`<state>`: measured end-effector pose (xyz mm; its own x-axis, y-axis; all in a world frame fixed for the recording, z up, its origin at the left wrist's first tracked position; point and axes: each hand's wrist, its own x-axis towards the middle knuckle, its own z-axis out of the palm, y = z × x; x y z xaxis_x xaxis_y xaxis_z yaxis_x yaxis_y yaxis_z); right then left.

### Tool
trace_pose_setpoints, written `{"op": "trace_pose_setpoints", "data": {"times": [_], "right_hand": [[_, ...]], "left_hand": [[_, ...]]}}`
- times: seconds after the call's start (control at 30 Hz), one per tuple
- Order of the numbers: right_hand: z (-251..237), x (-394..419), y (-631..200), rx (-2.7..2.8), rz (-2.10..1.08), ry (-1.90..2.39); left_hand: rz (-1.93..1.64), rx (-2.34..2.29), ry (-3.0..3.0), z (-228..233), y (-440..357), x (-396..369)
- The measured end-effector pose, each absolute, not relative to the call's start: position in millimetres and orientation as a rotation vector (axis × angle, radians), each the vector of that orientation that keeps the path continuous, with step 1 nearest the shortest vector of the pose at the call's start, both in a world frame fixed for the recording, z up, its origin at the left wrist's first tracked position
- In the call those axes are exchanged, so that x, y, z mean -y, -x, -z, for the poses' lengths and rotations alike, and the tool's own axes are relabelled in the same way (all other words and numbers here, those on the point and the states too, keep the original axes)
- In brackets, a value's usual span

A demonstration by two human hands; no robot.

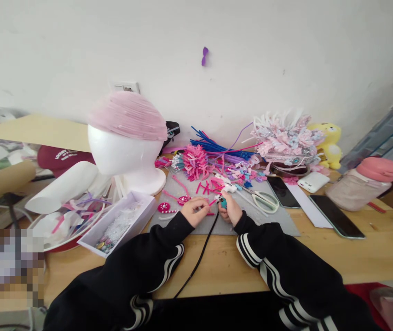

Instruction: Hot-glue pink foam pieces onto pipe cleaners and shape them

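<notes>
At the middle of the grey mat (282, 223), my left hand (196, 211) is closed in a pinch on a pink pipe cleaner (212, 202). My right hand (229, 209) is wrapped around a small teal corded tool (222, 202), whose exact kind is hard to make out. Its black cord (201, 255) runs down over the table's front edge. The pipe cleaner's far end meets the tool's tip. Short pink pipe cleaner pieces (205, 187) lie just beyond my hands. Scissors with pale handles (265, 202) rest to the right, and a pink beaded piece (164, 208) lies left.
A white foam head (113, 151) with a pink wrapped cap stands left, behind a white box of beads (124, 225). Pink fuzzy pieces (196, 163) and blue pipe cleaners (213, 146) lie at the back. Two phones (336, 216) and a pink-lidded jar (362, 184) are right.
</notes>
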<state>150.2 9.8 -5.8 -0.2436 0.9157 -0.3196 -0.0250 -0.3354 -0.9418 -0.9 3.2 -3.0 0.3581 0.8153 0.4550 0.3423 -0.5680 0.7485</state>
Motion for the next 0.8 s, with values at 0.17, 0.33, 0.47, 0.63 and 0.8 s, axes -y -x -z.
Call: {"op": "trace_pose_setpoints", "data": {"times": [0.17,0.33,0.47,0.63,0.8], "right_hand": [[-1.7,-12.1,-152.6,0.919,-1.683,1.287],[-2.6,-12.7,-153.6,0.897,-1.606,1.229],[-5.1,-13.0,-153.5,0.871,-1.594,1.196],[-4.3,-15.2,-154.5,0.883,-1.585,1.144],[-1.9,-16.3,-155.2,0.899,-1.588,1.121]], "left_hand": [[-0.940,-1.274,-2.318,4.2,3.1,-5.8],[-0.575,-1.643,-2.475,0.2,5.8,-3.6],[-0.618,-1.739,-2.447,-1.9,9.3,-9.1],[-0.705,-1.770,-2.406,1.7,8.6,-36.6],[-0.678,-1.640,-2.461,9.5,-0.6,-62.9]]}}
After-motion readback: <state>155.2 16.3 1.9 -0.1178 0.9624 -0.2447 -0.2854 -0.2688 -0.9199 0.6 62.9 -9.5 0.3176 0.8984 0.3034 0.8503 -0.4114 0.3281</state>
